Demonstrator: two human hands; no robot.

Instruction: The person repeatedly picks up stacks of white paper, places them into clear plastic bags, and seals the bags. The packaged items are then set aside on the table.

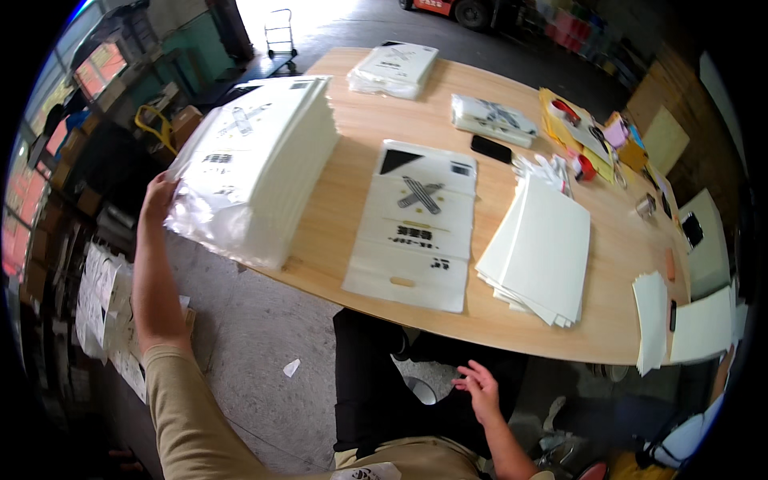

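- Set left of the single flat bag (412, 240), on the wooden table (324, 236): a tall stack of bags (260, 160), reaching toward the near-left edge.
- Looks white and glossy, built of many thin layers, slightly ragged along the right side.
- Shows on top a black corner at the far left, a small dark rectangle at the far right, a grey crossed motif and black lettering.
- Turns crinkled, filmy and shiny toward the near end, catching light in the folds.
- Touching the stack's left edge, with the left hand (158, 196), well left of the flat bag; bent at the fingers, partly hidden at the tips; cannot tell whether pinched closed.
- Held over the lap, nearer the body than the flat bag: the right hand (482, 395), with fingers loosely spread.
- Matches the stack's print on the flat bag, plus an oval cutout at its near end.
- Fanned just right of the flat bag: off-white sheets (544, 248).
- Lying beyond its far-right corner: a black phone (491, 150).
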